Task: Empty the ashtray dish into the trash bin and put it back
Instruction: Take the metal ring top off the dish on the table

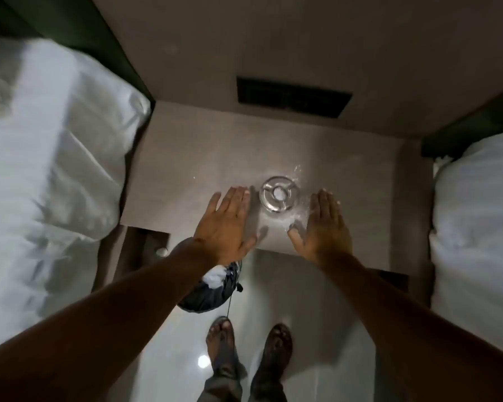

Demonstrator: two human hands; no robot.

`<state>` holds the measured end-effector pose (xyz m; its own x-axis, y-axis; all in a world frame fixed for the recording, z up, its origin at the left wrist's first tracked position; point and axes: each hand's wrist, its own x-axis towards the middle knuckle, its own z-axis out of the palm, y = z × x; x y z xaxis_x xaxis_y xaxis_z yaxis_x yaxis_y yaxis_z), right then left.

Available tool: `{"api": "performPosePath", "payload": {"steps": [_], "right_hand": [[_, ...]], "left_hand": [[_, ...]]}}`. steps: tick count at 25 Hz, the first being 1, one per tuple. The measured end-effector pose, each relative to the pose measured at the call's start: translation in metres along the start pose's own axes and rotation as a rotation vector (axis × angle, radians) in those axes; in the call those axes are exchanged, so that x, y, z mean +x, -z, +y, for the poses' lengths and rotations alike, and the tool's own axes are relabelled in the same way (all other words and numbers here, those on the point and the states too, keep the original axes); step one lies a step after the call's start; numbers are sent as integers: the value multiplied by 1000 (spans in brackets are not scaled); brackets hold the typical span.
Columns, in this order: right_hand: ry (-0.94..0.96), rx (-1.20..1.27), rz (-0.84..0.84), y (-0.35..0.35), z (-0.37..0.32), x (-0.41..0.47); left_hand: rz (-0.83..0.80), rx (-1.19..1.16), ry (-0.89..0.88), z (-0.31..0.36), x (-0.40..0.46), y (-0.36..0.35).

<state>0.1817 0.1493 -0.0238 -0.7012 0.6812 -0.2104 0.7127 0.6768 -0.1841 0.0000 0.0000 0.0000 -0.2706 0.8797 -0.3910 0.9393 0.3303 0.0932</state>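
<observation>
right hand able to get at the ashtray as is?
Probably yes. The right hand is open and flat beside the ashtray on the nightstand, with nothing between them. The left hand sits clear on the other side.

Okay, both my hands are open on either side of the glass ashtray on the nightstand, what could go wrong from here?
1. The ashtray is smooth clear glass; neither the left hand nor the right hand grips it yet, so a loose pickup might let it slip onto the hard floor.
2. The trash bin sits low, partly hidden under your left forearm; tipping from up high may scatter the contents.
3. A thin cord runs beside your foot; it might catch.
</observation>
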Motion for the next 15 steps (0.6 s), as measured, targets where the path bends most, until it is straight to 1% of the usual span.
{"api": "performPosePath", "payload": {"steps": [1, 5, 8, 10, 11, 12, 14, 15], "right_hand": [[-3, 14, -9, -17, 6, 8], [-35, 13, -41, -59, 20, 34], [-15, 51, -42, -69, 21, 45], [-4, 38, -22, -72, 18, 40], [5, 30, -55, -99, 32, 38], [11, 24, -63, -111, 39, 36], [32, -7, -46, -115, 40, 29], [52, -12, -11, -112, 40, 33]], "left_hand": [[9, -8, -3, -1, 12, -8], [127, -42, -83, 1, 53, -35], [153, -95, -174, 3, 76, -35], [153, -128, -181, 6, 77, -32], [131, -155, -198, 17, 88, -58], [120, -171, -190, 23, 95, -69], [132, -192, -160, 22, 95, -68], [163, -215, -151, 21, 99, -63]]}}
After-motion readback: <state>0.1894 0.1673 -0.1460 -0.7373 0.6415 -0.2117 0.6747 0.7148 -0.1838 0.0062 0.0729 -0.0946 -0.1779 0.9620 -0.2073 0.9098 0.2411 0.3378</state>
